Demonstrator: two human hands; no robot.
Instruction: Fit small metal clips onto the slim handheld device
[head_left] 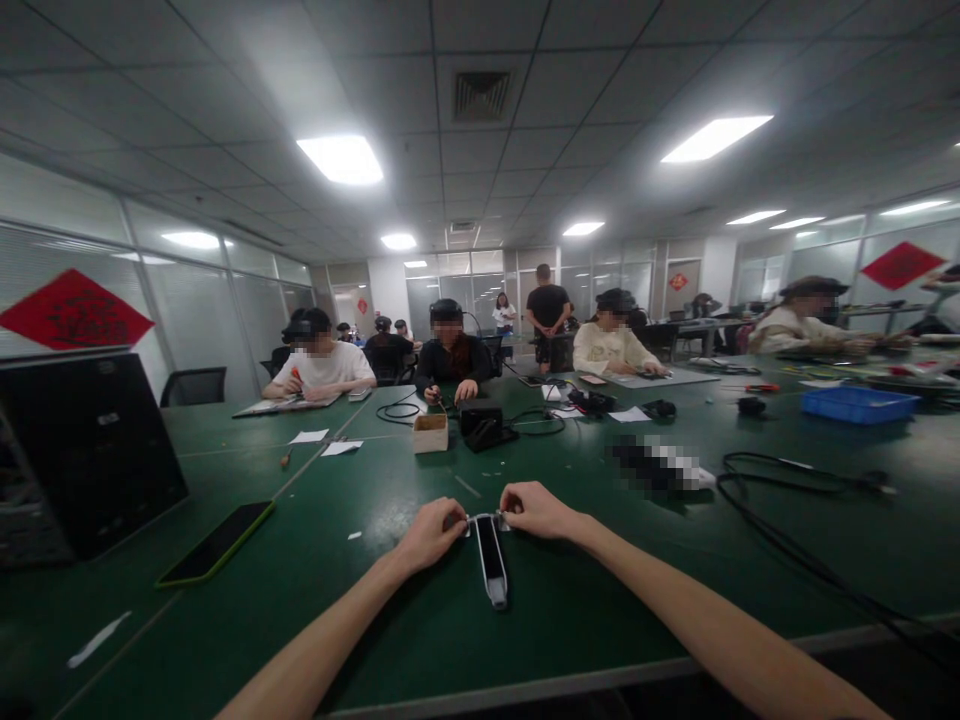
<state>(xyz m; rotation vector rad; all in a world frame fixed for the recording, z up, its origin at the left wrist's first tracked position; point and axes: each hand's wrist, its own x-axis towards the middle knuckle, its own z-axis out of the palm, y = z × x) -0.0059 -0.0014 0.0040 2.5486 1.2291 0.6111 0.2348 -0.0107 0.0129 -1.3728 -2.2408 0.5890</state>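
Observation:
A long, narrow device (pixel 491 562) with a white frame and a black middle lies on the green table (pixel 390 640), its tapered end towards me. My left hand (pixel 435 528) is closed at the left of the device's far end, thumb and fingers pinching a small light-coloured piece there. On the other side, my right hand (pixel 534 510) pinches a similar small piece at the right corner. Fingers hide most of both pieces, so whether they are fixed to the device cannot be told.
To the left lie a phone (pixel 217 543) with a green edge and a black computer case (pixel 90 450). Ahead stand a small open box (pixel 430 434) and black equipment (pixel 481 424). Black cables (pixel 780 530) and a blue tray (pixel 859 404) are on the right. Several people sit across the table.

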